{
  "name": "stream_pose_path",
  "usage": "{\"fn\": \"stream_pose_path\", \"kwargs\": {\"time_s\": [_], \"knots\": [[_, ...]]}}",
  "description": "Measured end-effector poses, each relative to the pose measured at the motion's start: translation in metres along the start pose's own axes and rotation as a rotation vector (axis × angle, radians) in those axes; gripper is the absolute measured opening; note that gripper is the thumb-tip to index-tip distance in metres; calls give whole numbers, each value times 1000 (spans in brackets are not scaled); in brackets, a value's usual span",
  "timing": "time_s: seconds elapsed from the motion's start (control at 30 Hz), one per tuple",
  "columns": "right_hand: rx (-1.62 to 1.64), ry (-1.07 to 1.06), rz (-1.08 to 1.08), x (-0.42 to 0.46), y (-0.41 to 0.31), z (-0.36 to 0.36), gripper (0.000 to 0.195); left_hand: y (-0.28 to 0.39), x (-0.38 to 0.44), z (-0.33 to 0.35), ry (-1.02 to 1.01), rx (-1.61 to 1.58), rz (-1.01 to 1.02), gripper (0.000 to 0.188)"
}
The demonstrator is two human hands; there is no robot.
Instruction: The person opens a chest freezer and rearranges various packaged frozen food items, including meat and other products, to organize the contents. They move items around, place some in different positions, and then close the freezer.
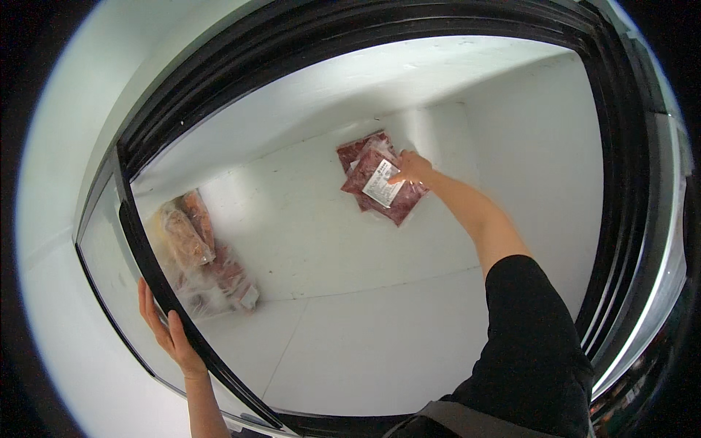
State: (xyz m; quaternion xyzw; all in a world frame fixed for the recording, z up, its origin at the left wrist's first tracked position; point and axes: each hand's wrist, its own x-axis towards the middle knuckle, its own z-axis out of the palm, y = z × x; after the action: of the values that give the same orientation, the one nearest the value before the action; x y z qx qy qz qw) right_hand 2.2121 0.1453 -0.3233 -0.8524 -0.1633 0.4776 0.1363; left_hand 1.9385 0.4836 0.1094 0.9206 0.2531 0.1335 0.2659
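Note:
Deep inside a white chest freezer, my right hand (413, 168) grips the edge of a flat, clear plastic pack of dark red meat (405, 205). Its thumb lies over the pack's white printed label (383, 183). Beneath it, a second similar meat pack (356, 150) sticks out towards the far wall, partly covered. My left hand (175, 342) holds the black-edged frame (156, 282) of a sliding glass lid (104, 246) at the left, thumb on the frame and fingers against the glass side.
Several plastic-wrapped frozen pieces lie at the freezer's left end, among them a pale tan bagged one (183, 235) and a reddish pack (224, 268). Black rails (350, 33) border the opening. The white freezer floor (306, 219) bears small dark specks.

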Motion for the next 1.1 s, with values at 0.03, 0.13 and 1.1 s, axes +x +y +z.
{"fn": "stream_pose_path", "kwargs": {"time_s": [0.03, 0.13, 1.1], "knots": [[77, 65, 30, -10, -1, 12, 103, 1, 0, 0, 3, 12, 8, 55], [348, 288, 99, -36, -9, 46, 94, 4, -1, -2, 7, 30, 3, 55], [540, 769, 498, -28, -57, 85, 39, 0, 1, -4, -1, -1, 29, 53]]}}
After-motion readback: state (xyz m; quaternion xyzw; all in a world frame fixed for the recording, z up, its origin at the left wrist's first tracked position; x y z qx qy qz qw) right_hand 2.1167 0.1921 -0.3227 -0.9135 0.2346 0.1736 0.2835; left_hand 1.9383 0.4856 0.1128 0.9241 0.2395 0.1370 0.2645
